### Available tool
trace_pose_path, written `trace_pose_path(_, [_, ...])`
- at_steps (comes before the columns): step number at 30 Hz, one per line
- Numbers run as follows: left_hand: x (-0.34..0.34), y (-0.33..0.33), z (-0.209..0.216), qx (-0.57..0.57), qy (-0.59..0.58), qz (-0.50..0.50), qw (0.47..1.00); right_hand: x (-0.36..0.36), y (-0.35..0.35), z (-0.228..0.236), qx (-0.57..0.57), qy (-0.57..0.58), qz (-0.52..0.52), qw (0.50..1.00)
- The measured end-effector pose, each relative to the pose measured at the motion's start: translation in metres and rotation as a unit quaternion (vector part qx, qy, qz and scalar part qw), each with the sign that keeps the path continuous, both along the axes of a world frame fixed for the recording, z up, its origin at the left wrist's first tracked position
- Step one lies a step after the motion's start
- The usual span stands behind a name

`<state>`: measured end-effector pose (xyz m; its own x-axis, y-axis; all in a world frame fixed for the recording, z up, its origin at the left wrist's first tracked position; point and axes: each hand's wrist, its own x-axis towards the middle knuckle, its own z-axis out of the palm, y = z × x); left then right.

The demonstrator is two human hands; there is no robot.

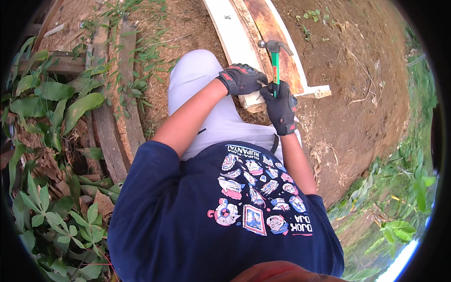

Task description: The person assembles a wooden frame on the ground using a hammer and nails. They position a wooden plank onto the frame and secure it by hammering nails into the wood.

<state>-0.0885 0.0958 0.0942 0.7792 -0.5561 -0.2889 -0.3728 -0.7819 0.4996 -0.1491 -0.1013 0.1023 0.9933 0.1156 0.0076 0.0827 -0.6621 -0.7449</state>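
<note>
My right hand (282, 109), in a black glove with red marks, is wrapped round the lower handle of a claw hammer (275, 68). The hammer stands out forward from the fist, its green handle and metal head over the boards. Close beside it, my left hand (242, 79), gloved alike, has its fingers curled together, the tips almost at the right thumb. Whatever those fingers may hold is too small to make out. Under both hands lies the near end of a pale wooden plank (231, 28), alongside a brown-stained board (272, 26).
A pale wood strip edges the stained board, ending in a short block (320, 91). Weathered planks (109, 127) lie on the left among leafy plants (51, 91). Bare soil (354, 94) slopes off to the right, with grass beyond. My knee (197, 66) is beside the pale plank.
</note>
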Motion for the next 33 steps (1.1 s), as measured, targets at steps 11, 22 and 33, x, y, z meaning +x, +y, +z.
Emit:
trace_pose_path(11, [0.01,0.022,-0.035,-0.041,-0.072,-0.077,0.994,0.011,0.013,0.006,0.018,-0.019,0.191,0.981])
trace_pose_path(22, [-0.018,0.027,-0.03,-0.013,-0.037,0.058,0.998,0.006,0.016,0.001,-0.02,-0.034,0.169,0.985])
trace_pose_path(33, [-0.078,0.024,0.019,-0.149,0.011,0.25,0.957,0.005,0.01,-0.016,-0.025,-0.069,0.139,0.988])
